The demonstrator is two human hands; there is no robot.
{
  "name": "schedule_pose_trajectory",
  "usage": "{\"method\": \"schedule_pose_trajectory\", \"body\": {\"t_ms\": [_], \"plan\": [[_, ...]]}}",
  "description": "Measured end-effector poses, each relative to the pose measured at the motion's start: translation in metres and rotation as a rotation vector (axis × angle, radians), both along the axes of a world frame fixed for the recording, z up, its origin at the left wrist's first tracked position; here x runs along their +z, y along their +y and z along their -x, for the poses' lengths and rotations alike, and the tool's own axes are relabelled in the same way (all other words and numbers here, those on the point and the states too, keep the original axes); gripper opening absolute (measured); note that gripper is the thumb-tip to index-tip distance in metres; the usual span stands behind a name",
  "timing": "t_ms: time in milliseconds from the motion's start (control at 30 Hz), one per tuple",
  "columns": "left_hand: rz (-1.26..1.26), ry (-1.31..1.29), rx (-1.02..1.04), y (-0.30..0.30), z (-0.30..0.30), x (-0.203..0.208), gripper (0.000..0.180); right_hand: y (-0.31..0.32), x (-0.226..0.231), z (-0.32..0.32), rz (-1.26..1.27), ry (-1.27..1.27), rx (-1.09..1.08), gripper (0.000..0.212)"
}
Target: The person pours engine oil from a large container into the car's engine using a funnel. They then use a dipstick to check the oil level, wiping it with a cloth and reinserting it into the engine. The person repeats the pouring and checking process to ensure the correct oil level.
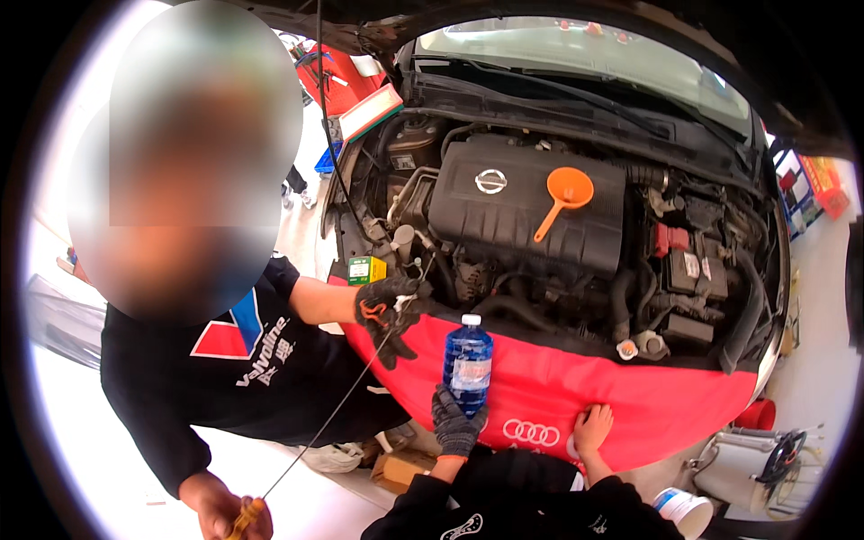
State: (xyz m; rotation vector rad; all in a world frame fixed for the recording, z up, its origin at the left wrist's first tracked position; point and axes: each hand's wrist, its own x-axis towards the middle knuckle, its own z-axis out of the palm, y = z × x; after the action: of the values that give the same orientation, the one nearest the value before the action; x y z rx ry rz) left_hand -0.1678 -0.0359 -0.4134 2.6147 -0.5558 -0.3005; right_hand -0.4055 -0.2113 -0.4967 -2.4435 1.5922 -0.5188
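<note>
My left hand (457, 421), in a dark grey knit glove, grips the lower part of a clear bottle of blue liquid (467, 355). The bottle stands upright, with a white cap on top, in front of the engine bay. Bare, my right hand (593, 430) lies on the red fender cover (666, 387) with its fingers stretched out, holding nothing. To my left, a co-worker's gloved hand (389, 315) holds a white cloth or paper around a long thin dipstick (328, 418). The co-worker's other hand (232, 520), bare, holds its orange-yellow handle.
An orange funnel (570, 191) lies on the black engine cover (468, 202). A yellow-green box (366, 270) sits at the bay's left edge, below an air filter (369, 112). The raised hood (792, 81) hangs overhead, with a prop rod (326, 117) at left. A white bucket (684, 513) stands lower right.
</note>
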Motion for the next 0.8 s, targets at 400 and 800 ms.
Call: {"method": "schedule_pose_trajectory", "body": {"t_ms": [400,800], "plan": [[0.069,-0.102,0.037,0.008,-0.007,0.012,0.112,0.004,-0.009,-0.014,0.034,0.042,0.059,0.017],[0.134,-0.171,-0.047,0.015,-0.025,0.004,0.107,0.006,-0.004,-0.015,0.069,0.142,0.001,0.015]]}}
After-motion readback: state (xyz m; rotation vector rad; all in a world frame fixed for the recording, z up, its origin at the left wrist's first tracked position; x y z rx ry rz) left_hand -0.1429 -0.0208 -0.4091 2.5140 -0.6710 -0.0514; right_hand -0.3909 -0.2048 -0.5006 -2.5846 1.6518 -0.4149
